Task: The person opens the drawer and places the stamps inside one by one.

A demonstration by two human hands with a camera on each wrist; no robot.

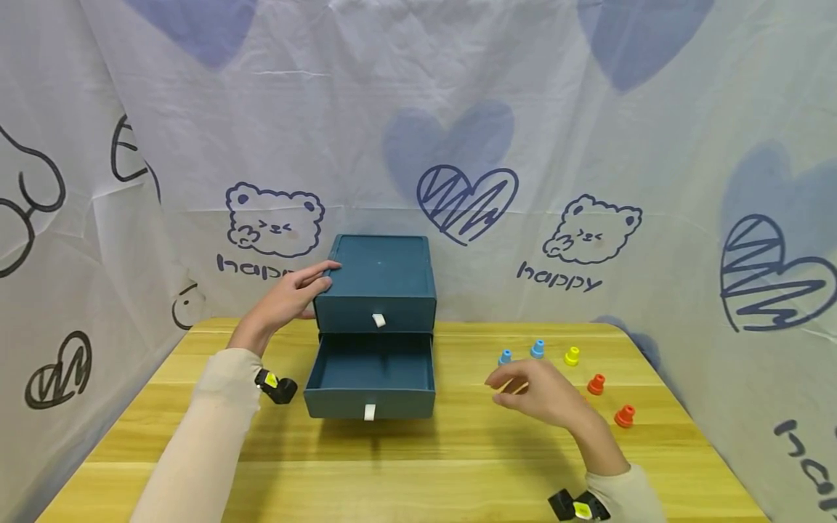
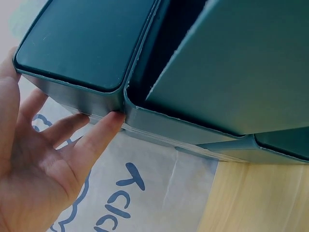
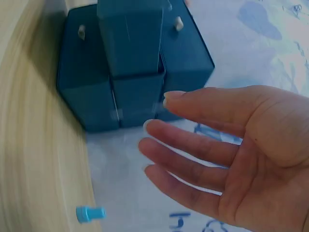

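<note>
A dark teal two-drawer box [image 1: 379,287] stands at the back of the wooden table [image 1: 405,465]. Its lower drawer [image 1: 371,378] is pulled out and looks empty; the upper drawer is closed. My left hand [image 1: 294,294] rests with straight fingers on the box's top left edge; its fingertips [image 2: 108,126] touch the box [image 2: 87,43] there. My right hand [image 1: 536,392] hovers open and empty above the table, right of the drawer, beside small coloured pegs: a blue peg [image 1: 505,357], another blue peg [image 1: 538,349], a yellow peg [image 1: 572,356] and two red pegs [image 1: 596,384]. The right wrist view shows the open palm [image 3: 241,154], the box [image 3: 130,67] and one blue peg [image 3: 90,213].
White cloth printed with bears and hearts [image 1: 467,192] hangs close behind and on both sides of the table. A second red peg [image 1: 624,416] lies near the right edge. Bare wood stretches in front of the open drawer.
</note>
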